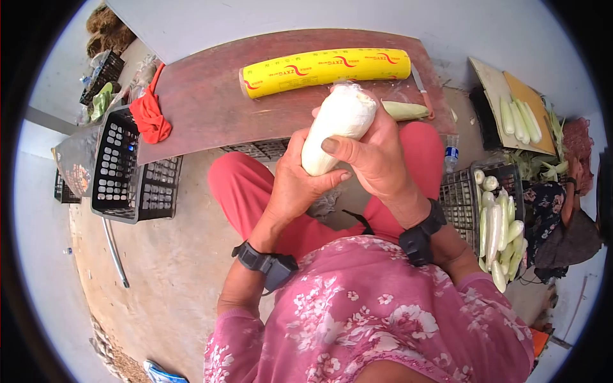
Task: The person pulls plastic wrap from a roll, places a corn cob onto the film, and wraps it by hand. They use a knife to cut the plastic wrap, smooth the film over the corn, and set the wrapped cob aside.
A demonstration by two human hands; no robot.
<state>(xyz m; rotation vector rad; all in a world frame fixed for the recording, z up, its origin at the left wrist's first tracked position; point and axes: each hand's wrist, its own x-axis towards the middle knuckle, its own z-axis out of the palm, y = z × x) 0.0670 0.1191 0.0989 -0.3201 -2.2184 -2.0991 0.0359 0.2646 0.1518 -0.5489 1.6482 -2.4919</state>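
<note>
While sitting at the edge of the scene, a black crate (118,169) is standing on the floor (172,268) beside the brown worktop (204,108), and a red cloth (151,118) is lying on the worktop's left corner. Moving rightward, a yellow roll of wrap (325,69) is lying across the far side of the worktop, with a knife (421,86) resting just past its right end. Below the roll, the left hand (297,182) is cupping the lower end of a white corn cob (335,127), its grip closing around the cob from underneath. The right hand (373,153) is clasping the same cob from the other side, thumb pressing across its front, so both grips are holding it above the lap, near the worktop's front edge. Another pale cob (405,110) is lying on the worktop just behind the right hand. Further right, a second crate (463,198) is holding a heap of peeled cobs (498,230), and more cobs (520,120) are lying on a board (491,80) beyond it.
</note>
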